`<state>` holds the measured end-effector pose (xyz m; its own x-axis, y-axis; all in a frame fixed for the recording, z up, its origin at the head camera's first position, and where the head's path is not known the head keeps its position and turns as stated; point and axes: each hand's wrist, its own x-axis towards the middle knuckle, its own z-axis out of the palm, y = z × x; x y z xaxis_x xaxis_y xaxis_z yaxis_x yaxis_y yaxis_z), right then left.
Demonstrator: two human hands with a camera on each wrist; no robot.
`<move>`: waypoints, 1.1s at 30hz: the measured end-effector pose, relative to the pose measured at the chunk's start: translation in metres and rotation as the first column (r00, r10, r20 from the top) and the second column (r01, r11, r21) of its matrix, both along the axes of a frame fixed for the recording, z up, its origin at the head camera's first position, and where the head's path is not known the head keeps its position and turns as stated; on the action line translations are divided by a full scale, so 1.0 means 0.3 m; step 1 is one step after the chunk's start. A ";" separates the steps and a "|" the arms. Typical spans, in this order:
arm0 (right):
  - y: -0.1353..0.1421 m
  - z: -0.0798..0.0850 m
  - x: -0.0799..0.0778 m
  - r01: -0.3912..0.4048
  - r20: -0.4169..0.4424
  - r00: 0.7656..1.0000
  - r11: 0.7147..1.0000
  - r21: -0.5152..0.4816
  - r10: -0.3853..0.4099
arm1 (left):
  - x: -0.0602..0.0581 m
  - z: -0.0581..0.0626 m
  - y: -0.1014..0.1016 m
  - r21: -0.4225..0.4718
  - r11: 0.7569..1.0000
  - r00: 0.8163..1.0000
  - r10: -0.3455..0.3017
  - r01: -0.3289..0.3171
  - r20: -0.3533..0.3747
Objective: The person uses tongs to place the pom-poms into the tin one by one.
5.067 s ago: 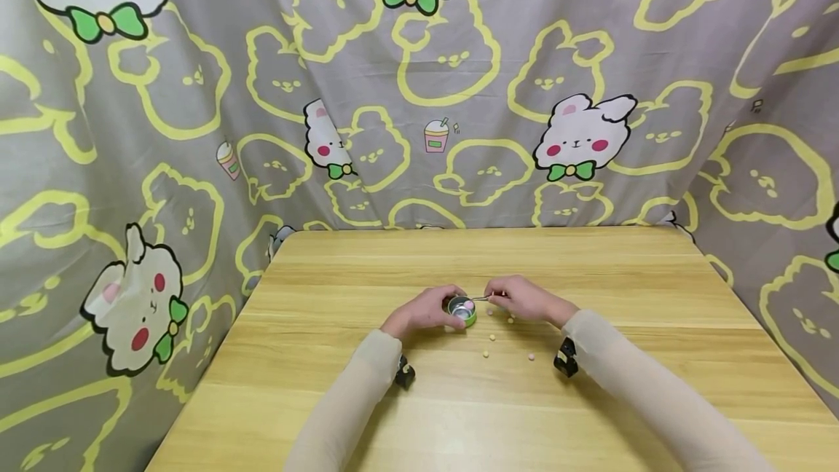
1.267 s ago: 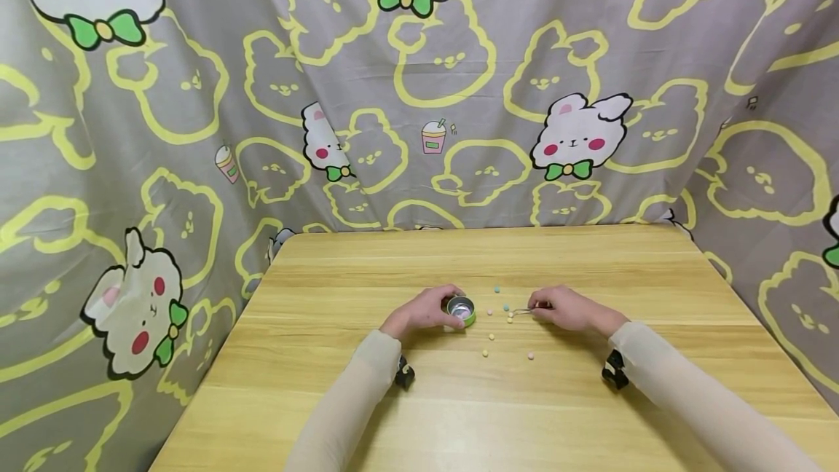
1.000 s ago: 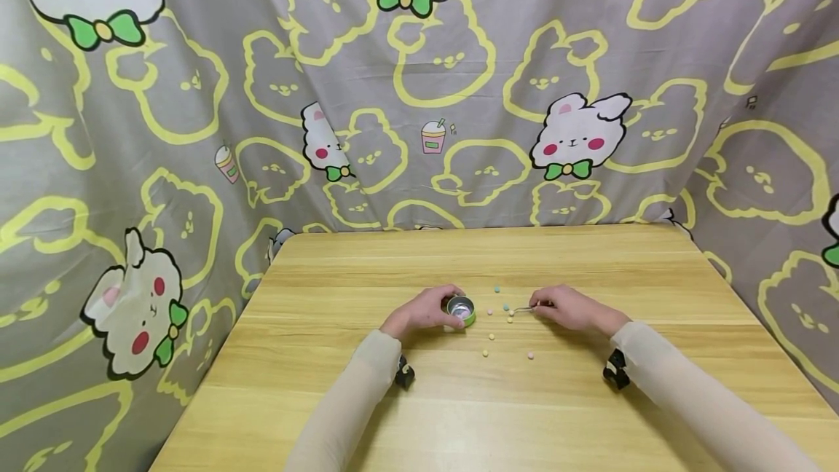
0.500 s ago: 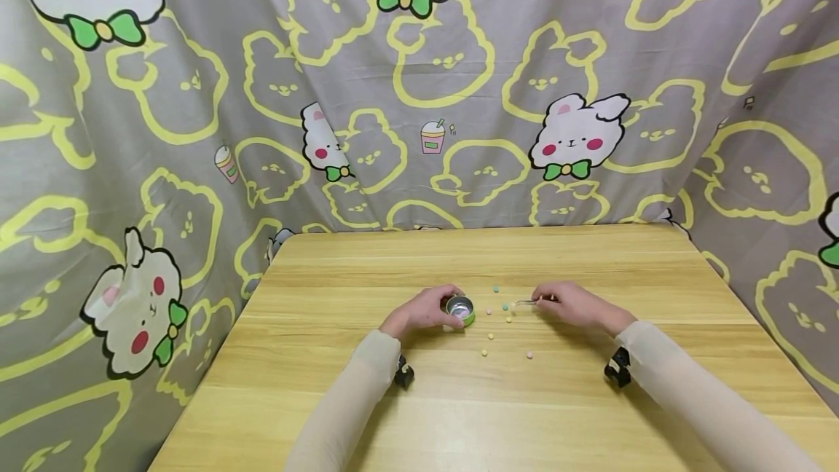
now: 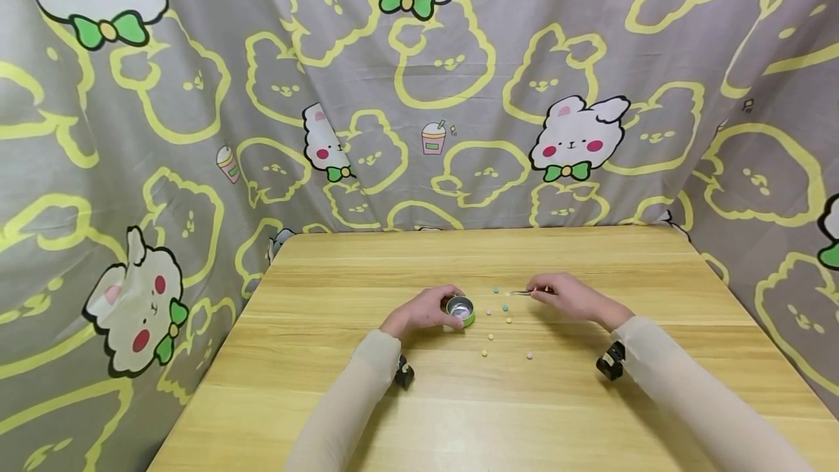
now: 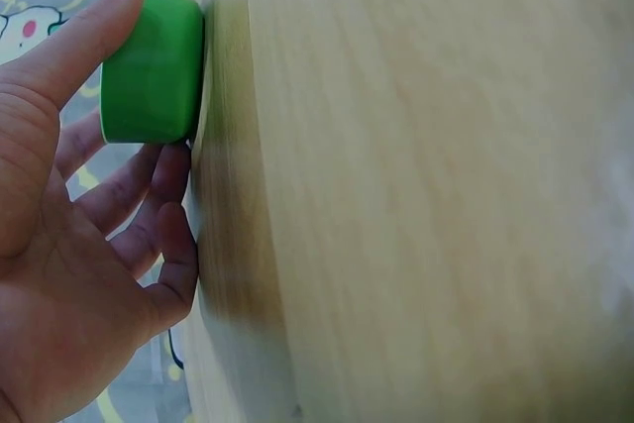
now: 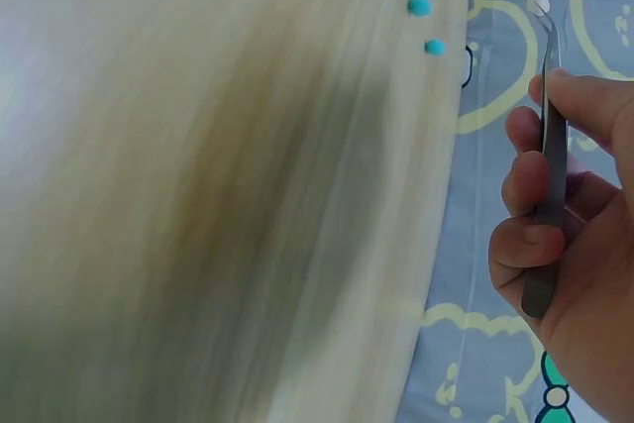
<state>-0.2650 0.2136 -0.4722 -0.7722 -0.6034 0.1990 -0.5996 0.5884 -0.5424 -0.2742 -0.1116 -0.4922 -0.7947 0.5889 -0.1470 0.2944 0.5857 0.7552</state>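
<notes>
My left hand [image 5: 429, 308] holds a small round tin [image 5: 461, 309], green outside and shiny metal inside, with its open top facing up on the table. In the left wrist view, the thumb lies against the green wall [image 6: 154, 66] and the fingers reach round the far side. My right hand [image 5: 570, 299] grips metal tweezers [image 7: 552, 175] with curved tips. A small pale ball [image 7: 538, 5] is pinched in those tips, raised over the table to the right of the tin. Close by lie two blue balls, one of them [image 5: 505, 308] nearer the tin.
Several more small balls lie scattered on the wooden table [image 5: 367, 261]: a yellow ball [image 5: 491, 336] in front of the tin and a pink ball [image 5: 529, 355] farther right among them. A patterned grey curtain [image 5: 367, 79] hangs around the back and sides.
The tweezers first released a pink ball over the tin, then moved right and picked a pale ball off the table. That ball has since risen and shifted away. The left hand keeps its place.
</notes>
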 end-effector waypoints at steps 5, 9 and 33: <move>-0.033 0.025 0.004 -0.017 0.015 1.000 1.000 0.004 0.017 | 0.001 0.002 -0.001 -0.001 1.000 1.000 -0.003 0.003 0.000; -0.061 0.031 0.003 -0.042 0.019 0.999 0.999 0.002 0.042 | 0.000 0.002 -0.002 -0.007 1.000 1.000 -0.002 0.002 0.003; -0.213 0.021 -0.040 -0.164 0.019 0.986 0.986 0.039 0.163 | -0.008 -0.001 -0.002 -0.042 0.999 0.998 -0.030 0.027 -0.062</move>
<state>-0.2768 0.1495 -0.4659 -0.6656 -0.7289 0.1604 -0.6809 0.5049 -0.5305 -0.2767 -0.1121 -0.4924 -0.7861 0.6059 -0.1219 0.3576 0.6067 0.7099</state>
